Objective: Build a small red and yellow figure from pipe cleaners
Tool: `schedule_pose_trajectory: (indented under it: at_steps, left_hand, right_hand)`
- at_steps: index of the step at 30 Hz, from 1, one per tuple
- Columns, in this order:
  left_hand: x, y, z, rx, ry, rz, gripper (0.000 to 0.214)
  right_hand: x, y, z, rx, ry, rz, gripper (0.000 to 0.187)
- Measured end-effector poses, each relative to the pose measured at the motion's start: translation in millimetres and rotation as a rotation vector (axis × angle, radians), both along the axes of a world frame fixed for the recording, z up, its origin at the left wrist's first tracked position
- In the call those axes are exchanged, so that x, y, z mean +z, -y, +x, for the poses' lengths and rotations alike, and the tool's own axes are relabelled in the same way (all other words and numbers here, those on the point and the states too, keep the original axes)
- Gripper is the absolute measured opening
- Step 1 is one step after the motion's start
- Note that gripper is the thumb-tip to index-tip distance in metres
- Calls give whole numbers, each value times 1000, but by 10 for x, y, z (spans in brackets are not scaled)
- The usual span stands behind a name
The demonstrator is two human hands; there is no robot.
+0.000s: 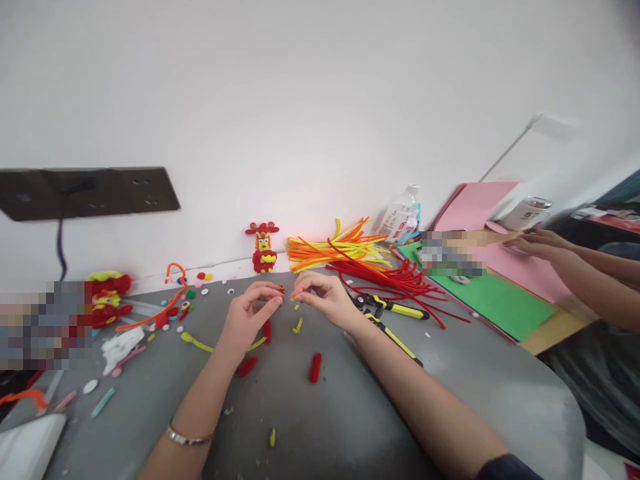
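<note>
In the head view, my left hand (253, 310) pinches a small red coiled piece (281, 289) between thumb and fingertips. Close beside it, my right hand (323, 299) is closed in a pinch on a tiny yellow piece (293, 298), too small to make out fully. Below them on the grey table lie a bent yellow piece (298, 326) and red fuzzy rolls, one standing apart (316, 368) and another near my left wrist (247, 367). A yellow pipe cleaner (200, 343) passes behind my left forearm. Against the wall stands a red and yellow pipe-cleaner figure (265, 250).
Bundles of yellow-orange pipe cleaners (330, 251) and red pipe cleaners (400, 280) lie behind my right hand, with yellow-handled pliers (400, 311) beside them. A clear bottle (400, 217), green paper (510, 300) and another person's hands (540, 243) are rightward. Craft bits and an orange pipe cleaner (170, 303) are leftward.
</note>
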State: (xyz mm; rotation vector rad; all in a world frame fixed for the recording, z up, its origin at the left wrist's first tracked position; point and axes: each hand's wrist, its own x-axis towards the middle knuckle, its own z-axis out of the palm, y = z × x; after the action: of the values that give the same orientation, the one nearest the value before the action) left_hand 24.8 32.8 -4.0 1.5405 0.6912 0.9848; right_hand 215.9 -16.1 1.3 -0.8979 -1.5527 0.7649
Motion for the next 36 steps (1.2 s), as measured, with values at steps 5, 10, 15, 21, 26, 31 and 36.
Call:
schedule_pose_trajectory:
  at_steps: [5, 10, 15, 21, 26, 31, 36]
  left_hand:
    - [-21, 15, 21, -35, -6, -6, 21]
    - [-15, 18, 25, -53, -24, -27, 21]
    - [-35, 12, 23, -65, -13, -24, 20]
    - [-41, 14, 33, -61, -15, -12, 19]
    - [-11, 23, 35, -61, -8, -21, 20]
    - [36, 46, 25, -27, -18, -11, 22]
    - [32, 52, 9, 21, -68, -62, 25]
  right_hand:
    - [2, 0, -35, 5, -8, 25, 18]
    - [-15, -9, -62, 17, -8, 68, 14]
    - [-30, -23, -55, -27, 10, 92, 11]
    - [-31, -17, -60, -14, 29, 83, 11]
    - [-51, -28, -35, 25, -6, 8, 39]
    - [-117, -95, 222, -345, 63, -36, 34]
    - [-291, -154, 517, -682, 568, -268, 25]
